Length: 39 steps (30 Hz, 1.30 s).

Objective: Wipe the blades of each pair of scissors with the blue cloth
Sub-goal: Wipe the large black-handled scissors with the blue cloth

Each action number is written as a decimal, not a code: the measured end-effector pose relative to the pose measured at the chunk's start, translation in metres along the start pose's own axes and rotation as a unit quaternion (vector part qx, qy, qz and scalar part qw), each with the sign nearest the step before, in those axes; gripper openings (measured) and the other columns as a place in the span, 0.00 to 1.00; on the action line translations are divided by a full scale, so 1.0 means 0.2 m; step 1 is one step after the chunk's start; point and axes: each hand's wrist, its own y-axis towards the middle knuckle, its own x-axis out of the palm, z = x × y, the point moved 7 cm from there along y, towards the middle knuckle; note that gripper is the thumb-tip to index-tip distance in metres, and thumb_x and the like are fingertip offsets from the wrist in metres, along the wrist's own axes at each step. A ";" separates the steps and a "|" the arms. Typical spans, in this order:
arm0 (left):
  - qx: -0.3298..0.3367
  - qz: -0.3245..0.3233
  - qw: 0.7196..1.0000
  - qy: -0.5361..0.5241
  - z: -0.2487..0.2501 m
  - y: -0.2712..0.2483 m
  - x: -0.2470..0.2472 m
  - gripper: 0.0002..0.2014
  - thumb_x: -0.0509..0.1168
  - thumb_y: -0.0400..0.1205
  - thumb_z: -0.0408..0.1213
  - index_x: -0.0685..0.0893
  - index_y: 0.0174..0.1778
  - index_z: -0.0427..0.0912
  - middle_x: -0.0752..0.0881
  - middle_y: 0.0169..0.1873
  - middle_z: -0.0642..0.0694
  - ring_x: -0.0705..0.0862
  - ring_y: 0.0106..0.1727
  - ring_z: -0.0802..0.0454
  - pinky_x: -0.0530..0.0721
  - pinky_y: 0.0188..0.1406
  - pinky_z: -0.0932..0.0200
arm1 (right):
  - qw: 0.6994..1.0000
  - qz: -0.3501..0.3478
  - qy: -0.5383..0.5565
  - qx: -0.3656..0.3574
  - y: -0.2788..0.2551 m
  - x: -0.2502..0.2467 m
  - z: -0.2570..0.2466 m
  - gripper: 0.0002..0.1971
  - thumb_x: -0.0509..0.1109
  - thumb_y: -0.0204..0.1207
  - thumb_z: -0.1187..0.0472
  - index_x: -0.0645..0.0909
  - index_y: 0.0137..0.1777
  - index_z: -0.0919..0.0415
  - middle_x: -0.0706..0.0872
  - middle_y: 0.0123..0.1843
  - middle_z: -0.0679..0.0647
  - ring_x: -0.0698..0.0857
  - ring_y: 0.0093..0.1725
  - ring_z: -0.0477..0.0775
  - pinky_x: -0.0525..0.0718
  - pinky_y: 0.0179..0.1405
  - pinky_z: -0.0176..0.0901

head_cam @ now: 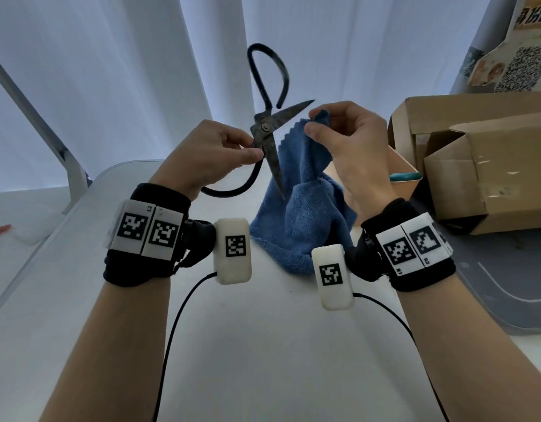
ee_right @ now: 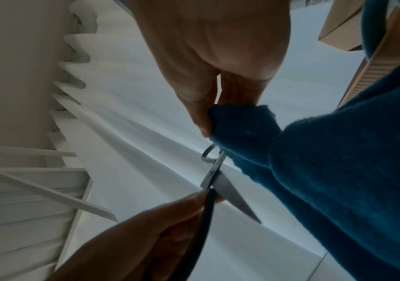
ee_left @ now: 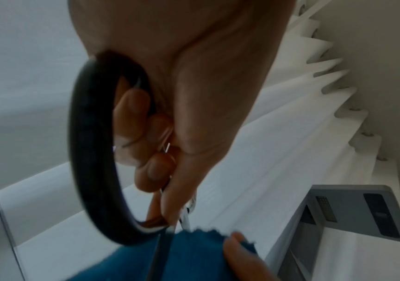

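Observation:
Old dark scissors (head_cam: 267,129) with black loop handles are held up over the white table (head_cam: 263,345), blades spread apart. My left hand (head_cam: 254,148) pinches them just below the pivot, and the lower handle loop (ee_left: 90,152) curves round my fingers. One blade points up-right at my right hand; the other (head_cam: 276,175) points down in front of the blue cloth (head_cam: 299,226). My right hand (head_cam: 315,121) pinches the cloth's top corner (ee_right: 240,125) between thumb and fingers, close to the upper blade's tip. The rest of the cloth hangs to the table.
Open cardboard boxes (head_cam: 476,166) stand at the right, and a teal-handled item (head_cam: 406,177) pokes out of one. A grey mat (head_cam: 491,284) lies in front of them. White curtains hang behind. Wrist camera cables trail over the near table.

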 end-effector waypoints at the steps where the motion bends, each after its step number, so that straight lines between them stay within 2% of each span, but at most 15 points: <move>1: 0.000 -0.009 1.000 0.004 0.01 0.00 0.02 0.07 0.75 0.79 0.39 0.92 0.49 0.39 0.79 0.23 0.55 0.75 0.25 0.67 0.67 0.22 0.80 | 1.000 -0.002 0.004 -0.010 -0.01 0.01 -0.02 0.07 0.80 0.70 0.65 0.89 0.45 0.53 0.93 0.44 0.51 0.92 0.48 0.52 0.90 0.56 0.48; 3: 0.004 -0.025 1.000 0.012 0.03 -0.01 0.05 0.06 0.76 0.79 0.39 0.93 0.47 0.42 0.82 0.24 0.54 0.78 0.30 0.63 0.70 0.26 0.78 | 0.999 -0.020 -0.003 -0.029 -0.03 0.04 -0.06 0.07 0.80 0.72 0.66 0.89 0.44 0.53 0.93 0.43 0.50 0.92 0.46 0.50 0.89 0.51 0.42; 4: 0.008 -0.034 0.999 0.015 0.04 -0.01 0.07 0.05 0.76 0.78 0.39 0.93 0.46 0.43 0.84 0.28 0.48 0.79 0.35 0.58 0.73 0.33 0.75 | 0.999 -0.033 -0.010 -0.037 -0.05 0.06 -0.07 0.07 0.79 0.72 0.67 0.89 0.45 0.55 0.93 0.43 0.49 0.92 0.46 0.48 0.89 0.51 0.40; 7: 0.022 -0.053 0.998 0.022 0.06 -0.02 0.10 0.04 0.76 0.78 0.39 0.94 0.46 0.44 0.87 0.37 0.33 0.79 0.42 0.50 0.77 0.49 0.57 | 0.994 -0.081 -0.040 -0.053 -0.08 0.11 -0.09 0.07 0.77 0.73 0.69 0.90 0.48 0.58 0.94 0.43 0.47 0.92 0.46 0.43 0.90 0.53 0.42; 10: 0.024 -0.049 0.998 0.025 0.06 -0.01 0.11 0.03 0.75 0.78 0.38 0.94 0.45 0.45 0.84 0.35 0.37 0.77 0.41 0.49 0.75 0.47 0.54 | 0.986 -0.109 -0.108 -0.067 -0.09 0.14 -0.08 0.07 0.78 0.73 0.66 0.91 0.47 0.52 0.93 0.42 0.43 0.91 0.45 0.40 0.91 0.51 0.46; 15: 0.015 -0.047 0.998 0.031 0.03 -0.01 0.10 0.03 0.75 0.77 0.35 0.94 0.43 0.46 0.80 0.35 0.40 0.74 0.40 0.49 0.73 0.45 0.53 | 0.977 -0.154 -0.141 -0.053 -0.09 0.19 -0.04 0.06 0.80 0.69 0.60 0.90 0.41 0.46 0.93 0.40 0.43 0.92 0.43 0.46 0.92 0.49 0.56; 17: 0.017 -0.049 0.998 0.027 0.03 0.00 0.10 0.03 0.76 0.77 0.36 0.94 0.41 0.49 0.83 0.36 0.38 0.75 0.41 0.49 0.74 0.46 0.53 | 0.980 -0.133 -0.137 -0.054 -0.08 0.17 -0.03 0.06 0.80 0.70 0.60 0.91 0.42 0.46 0.93 0.40 0.42 0.92 0.43 0.44 0.92 0.48 0.52; 20: 0.026 -0.055 0.998 0.027 0.05 -0.01 0.12 0.02 0.77 0.76 0.39 0.95 0.42 0.49 0.88 0.42 0.27 0.76 0.41 0.49 0.76 0.47 0.53 | 0.988 -0.082 -0.110 -0.070 -0.07 0.12 -0.06 0.07 0.78 0.72 0.67 0.92 0.44 0.54 0.92 0.37 0.43 0.91 0.40 0.39 0.88 0.43 0.34; 22: 0.028 -0.057 0.998 0.027 0.05 -0.01 0.13 0.03 0.77 0.76 0.39 0.95 0.42 0.48 0.88 0.41 0.26 0.76 0.41 0.49 0.76 0.47 0.52 | 0.989 -0.077 -0.104 -0.077 -0.07 0.11 -0.07 0.07 0.78 0.72 0.70 0.92 0.44 0.57 0.92 0.37 0.42 0.91 0.38 0.38 0.85 0.41 0.29; 25: 0.021 -0.055 0.998 0.026 0.03 0.01 0.12 0.02 0.77 0.76 0.37 0.95 0.42 0.46 0.81 0.34 0.39 0.73 0.40 0.49 0.73 0.45 0.52 | 0.982 -0.129 -0.121 -0.066 -0.08 0.15 -0.06 0.10 0.78 0.69 0.70 0.91 0.41 0.53 0.93 0.36 0.45 0.92 0.39 0.41 0.90 0.44 0.38; 28: 0.019 -0.055 0.998 0.029 0.02 0.00 0.10 0.03 0.77 0.76 0.37 0.95 0.43 0.47 0.82 0.34 0.36 0.74 0.41 0.49 0.72 0.46 0.54 | 0.978 -0.146 -0.138 -0.061 -0.08 0.18 -0.04 0.11 0.76 0.68 0.67 0.90 0.39 0.47 0.94 0.39 0.44 0.93 0.42 0.44 0.92 0.48 0.50; 30: 0.024 -0.059 0.998 0.028 0.03 0.00 0.11 0.03 0.77 0.76 0.38 0.95 0.43 0.47 0.85 0.37 0.27 0.75 0.41 0.49 0.74 0.46 0.54 | 0.983 -0.110 -0.128 -0.066 -0.07 0.15 -0.04 0.13 0.76 0.70 0.69 0.90 0.39 0.46 0.93 0.37 0.44 0.92 0.41 0.42 0.92 0.45 0.44; 33: 0.029 -0.071 0.997 0.024 0.03 0.01 0.13 0.03 0.77 0.74 0.41 0.95 0.42 0.52 0.85 0.36 0.35 0.74 0.41 0.49 0.74 0.47 0.53 | 0.989 -0.077 -0.105 -0.072 -0.07 0.11 -0.05 0.14 0.75 0.71 0.73 0.89 0.39 0.49 0.92 0.35 0.41 0.91 0.39 0.40 0.88 0.41 0.33; 36: 0.018 -0.063 0.998 0.025 0.01 0.02 0.12 0.03 0.77 0.75 0.38 0.95 0.43 0.46 0.82 0.36 0.39 0.74 0.41 0.49 0.73 0.46 0.53 | 0.984 -0.113 -0.124 -0.058 -0.08 0.15 -0.03 0.14 0.75 0.69 0.70 0.89 0.38 0.46 0.93 0.37 0.43 0.92 0.40 0.42 0.91 0.45 0.43; 39: 0.014 -0.061 0.998 0.024 0.00 0.01 0.11 0.05 0.77 0.76 0.37 0.95 0.45 0.43 0.84 0.36 0.33 0.75 0.42 0.49 0.74 0.47 0.53 | 0.979 -0.140 -0.139 -0.052 -0.09 0.18 -0.03 0.11 0.75 0.68 0.66 0.90 0.39 0.46 0.93 0.39 0.43 0.93 0.42 0.43 0.92 0.47 0.50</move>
